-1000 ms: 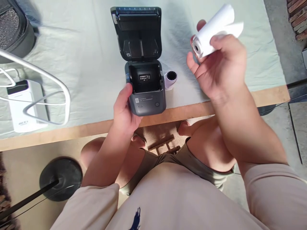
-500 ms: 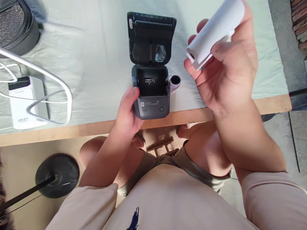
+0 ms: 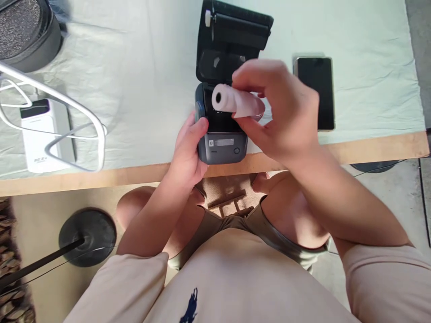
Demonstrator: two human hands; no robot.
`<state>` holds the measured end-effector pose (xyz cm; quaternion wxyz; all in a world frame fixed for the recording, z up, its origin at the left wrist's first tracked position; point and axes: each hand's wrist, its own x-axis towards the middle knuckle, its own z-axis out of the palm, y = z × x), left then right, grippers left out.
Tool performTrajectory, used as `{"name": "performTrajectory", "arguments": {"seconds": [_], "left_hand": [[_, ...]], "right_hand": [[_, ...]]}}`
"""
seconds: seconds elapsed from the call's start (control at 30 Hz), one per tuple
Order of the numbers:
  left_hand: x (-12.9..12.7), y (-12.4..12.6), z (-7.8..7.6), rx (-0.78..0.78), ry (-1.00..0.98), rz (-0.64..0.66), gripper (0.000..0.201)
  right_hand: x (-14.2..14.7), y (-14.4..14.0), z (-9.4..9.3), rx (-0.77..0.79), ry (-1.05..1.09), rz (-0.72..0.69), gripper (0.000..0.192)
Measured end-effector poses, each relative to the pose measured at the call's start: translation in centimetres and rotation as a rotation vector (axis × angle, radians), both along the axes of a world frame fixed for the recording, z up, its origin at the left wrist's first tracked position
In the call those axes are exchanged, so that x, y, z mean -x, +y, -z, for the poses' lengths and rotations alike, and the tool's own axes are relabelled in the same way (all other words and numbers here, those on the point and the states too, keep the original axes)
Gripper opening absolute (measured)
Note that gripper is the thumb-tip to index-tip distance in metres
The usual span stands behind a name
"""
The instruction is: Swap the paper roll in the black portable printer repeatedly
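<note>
A small dark grey printer (image 3: 222, 148) stands at the table's front edge with its lid (image 3: 232, 40) swung open toward the back. My left hand (image 3: 188, 150) grips the printer's left side. My right hand (image 3: 279, 112) holds a white paper roll (image 3: 229, 99) lying sideways, right over the printer's open paper bay. The roll's hollow core faces left. The bay itself is mostly hidden by the roll and my fingers.
A black phone (image 3: 316, 92) lies flat to the right of the printer. A white power bank (image 3: 43, 134) and a white wire frame (image 3: 63, 125) sit at the left, a dark round object (image 3: 27, 31) at the back left. The table (image 3: 370, 148) has a pale cloth over it.
My right hand has brought the paper roll down and leftward from up at the right to just over the printer's open bay. The phone is now uncovered. My left hand stays on the printer.
</note>
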<state>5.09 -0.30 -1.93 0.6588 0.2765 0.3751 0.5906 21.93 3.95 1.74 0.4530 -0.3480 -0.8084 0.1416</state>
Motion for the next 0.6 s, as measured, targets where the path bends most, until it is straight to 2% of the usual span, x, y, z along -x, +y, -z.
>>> {"name": "performTrajectory", "arguments": {"seconds": [0.1,0.17,0.27,0.37,0.47,0.6], "left_hand": [[-0.1,-0.2,-0.1,-0.028,0.034,0.012,0.025],[-0.1,-0.3,-0.2,-0.031,0.055,0.006,0.023],[0.0,-0.2,-0.2,-0.011,0.041,-0.01,0.017],[0.0,0.1,0.0,0.047,0.029,-0.052,0.021],[0.2,0.3,0.0,0.07,0.056,-0.088,0.025],[0.5,0.1,-0.2,0.052,0.073,-0.015,0.01]], "right_hand": [[0.1,0.6,0.4,0.013,-0.208,0.104,0.02],[0.1,0.7,0.4,0.013,-0.257,0.091,0.019],[0.2,0.4,0.3,-0.04,-0.22,0.053,0.011],[0.5,-0.3,0.4,-0.135,-0.147,0.045,0.018],[1.0,-1.0,0.9,-0.201,-0.086,-0.051,0.014],[1.1,-1.2,1.0,-0.181,-0.079,-0.149,0.014]]}}
